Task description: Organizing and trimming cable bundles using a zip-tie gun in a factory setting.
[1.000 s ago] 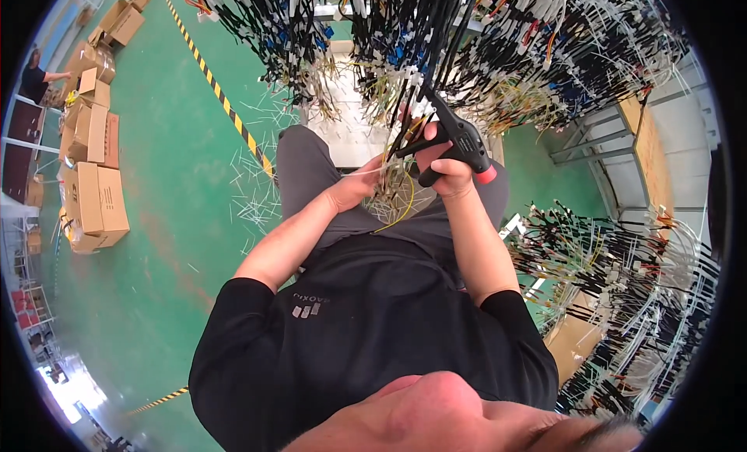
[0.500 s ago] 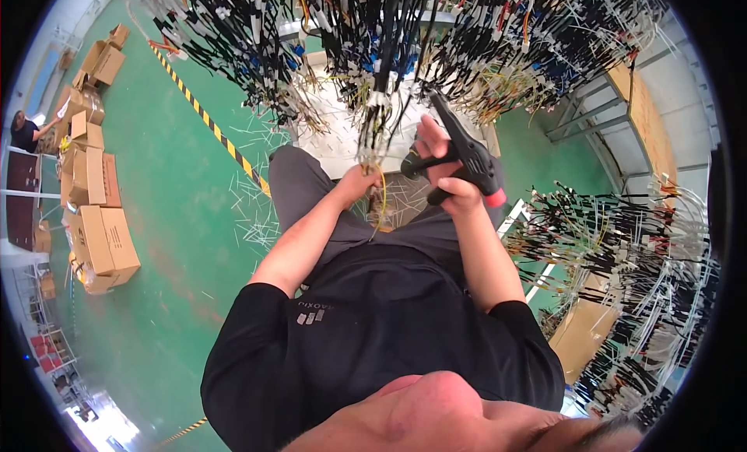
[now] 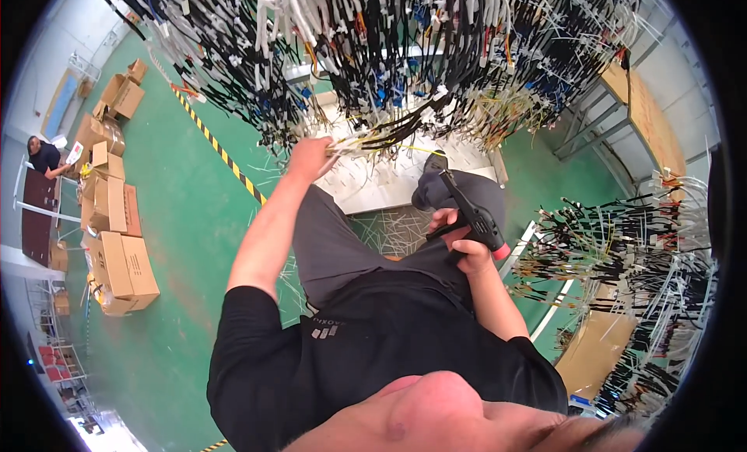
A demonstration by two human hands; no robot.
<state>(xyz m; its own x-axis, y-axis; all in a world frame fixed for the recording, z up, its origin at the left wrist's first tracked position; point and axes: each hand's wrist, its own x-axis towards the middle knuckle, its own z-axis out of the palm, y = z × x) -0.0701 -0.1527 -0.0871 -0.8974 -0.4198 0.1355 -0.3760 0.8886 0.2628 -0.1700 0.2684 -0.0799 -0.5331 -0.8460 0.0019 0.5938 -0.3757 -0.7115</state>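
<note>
My left hand (image 3: 310, 158) is closed around the end of a bundle of wires (image 3: 398, 127). The bundle is pulled sideways, its black sleeved part slanting up to the right into the hanging mass. A thin yellow wire or strip sticks out to the right of it. My right hand (image 3: 473, 259) grips a black cable tie gun (image 3: 480, 225) with a red knob, above my right thigh and apart from the wires. The gun's nose points up and away. Whether a tie sits in the nose is too small to tell.
Dense black and white wire harnesses (image 3: 373, 47) hang ahead over a white board (image 3: 369, 199). More harnesses (image 3: 599, 230) hang at the right. White clippings (image 3: 397, 233) litter the green floor. Cardboard boxes (image 3: 120, 269) line the left, past striped tape (image 3: 222, 152); a person stands beyond.
My left hand has moved left and farther out, swinging the wire bundle from hanging down to sideways. My right hand has drawn the cable tie gun back toward my lap, away from the bundle.
</note>
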